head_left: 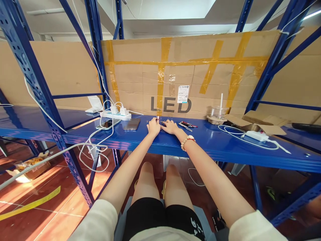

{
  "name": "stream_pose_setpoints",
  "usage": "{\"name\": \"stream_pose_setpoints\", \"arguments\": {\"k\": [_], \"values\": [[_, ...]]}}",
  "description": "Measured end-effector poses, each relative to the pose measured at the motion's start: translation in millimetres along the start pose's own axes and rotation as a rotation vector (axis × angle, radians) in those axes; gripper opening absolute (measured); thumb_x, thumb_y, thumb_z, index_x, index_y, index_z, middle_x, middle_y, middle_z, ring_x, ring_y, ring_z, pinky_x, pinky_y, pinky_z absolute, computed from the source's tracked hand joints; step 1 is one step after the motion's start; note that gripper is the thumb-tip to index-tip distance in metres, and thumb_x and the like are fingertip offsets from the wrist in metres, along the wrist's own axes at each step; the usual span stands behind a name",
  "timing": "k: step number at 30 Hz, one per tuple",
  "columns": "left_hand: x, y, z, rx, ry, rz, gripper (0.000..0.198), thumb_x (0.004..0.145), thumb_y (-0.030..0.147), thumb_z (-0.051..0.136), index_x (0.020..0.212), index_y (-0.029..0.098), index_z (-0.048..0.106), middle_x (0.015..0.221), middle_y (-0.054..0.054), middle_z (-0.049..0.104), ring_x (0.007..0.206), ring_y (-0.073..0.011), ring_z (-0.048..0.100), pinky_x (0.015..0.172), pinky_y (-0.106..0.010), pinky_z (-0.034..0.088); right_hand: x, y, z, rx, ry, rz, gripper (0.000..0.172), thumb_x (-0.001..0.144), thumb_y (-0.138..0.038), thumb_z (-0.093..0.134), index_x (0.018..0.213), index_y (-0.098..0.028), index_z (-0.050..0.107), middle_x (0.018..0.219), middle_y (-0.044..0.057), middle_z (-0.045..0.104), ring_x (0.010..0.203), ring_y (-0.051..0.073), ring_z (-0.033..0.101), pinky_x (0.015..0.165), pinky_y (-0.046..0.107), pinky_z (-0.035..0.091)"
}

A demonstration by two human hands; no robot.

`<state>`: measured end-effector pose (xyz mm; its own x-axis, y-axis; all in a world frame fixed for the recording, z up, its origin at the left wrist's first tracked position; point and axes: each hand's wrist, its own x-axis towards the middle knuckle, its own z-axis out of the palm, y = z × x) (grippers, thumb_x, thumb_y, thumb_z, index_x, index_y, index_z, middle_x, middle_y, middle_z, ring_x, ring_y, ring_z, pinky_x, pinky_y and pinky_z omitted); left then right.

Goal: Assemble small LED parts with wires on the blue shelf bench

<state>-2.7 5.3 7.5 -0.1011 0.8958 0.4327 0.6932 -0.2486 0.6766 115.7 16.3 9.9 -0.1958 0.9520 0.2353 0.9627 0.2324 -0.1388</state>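
Note:
My left hand [153, 127] rests on the blue shelf top, its fingers closed at a small red-and-white thing [157, 117] too small to name. Close on its right, my right hand [170, 127] lies low over the surface with its fingers stretched apart toward the left hand. Tiny loose pieces [164, 119] lie just beyond the fingertips. To the right of my right hand is a small group of slim red, black and silver pen-like things [187, 125].
A phone [108, 124], a dark flat device [131, 124] and a white power strip [116, 115] with cables lie left. Right are a clear cup with a straw [217, 112], a white adapter [257, 135] and cardboard flaps [260, 120]. Behind stands a taped cardboard panel [140, 77]; blue posts [37, 73] flank me.

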Motion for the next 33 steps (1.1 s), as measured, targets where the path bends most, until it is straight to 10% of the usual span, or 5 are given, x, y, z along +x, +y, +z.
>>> {"name": "stream_pose_setpoints", "arguments": {"k": [33], "values": [[-4.5, 0.2, -1.0, -0.013, -0.007, 0.025, 0.024, 0.086, 0.027, 0.033, 0.100, 0.022, 0.052, 0.109, -0.005, 0.061, 0.108, -0.0204, 0.050, 0.091, -0.038, 0.034, -2.4, -6.6, 0.3, -0.117, 0.061, -0.237, 0.045, 0.087, -0.038, 0.034, 0.126, -0.020, 0.045, 0.133, 0.008, 0.044, 0.120, 0.025, 0.038, 0.096, 0.044, 0.026]]}}
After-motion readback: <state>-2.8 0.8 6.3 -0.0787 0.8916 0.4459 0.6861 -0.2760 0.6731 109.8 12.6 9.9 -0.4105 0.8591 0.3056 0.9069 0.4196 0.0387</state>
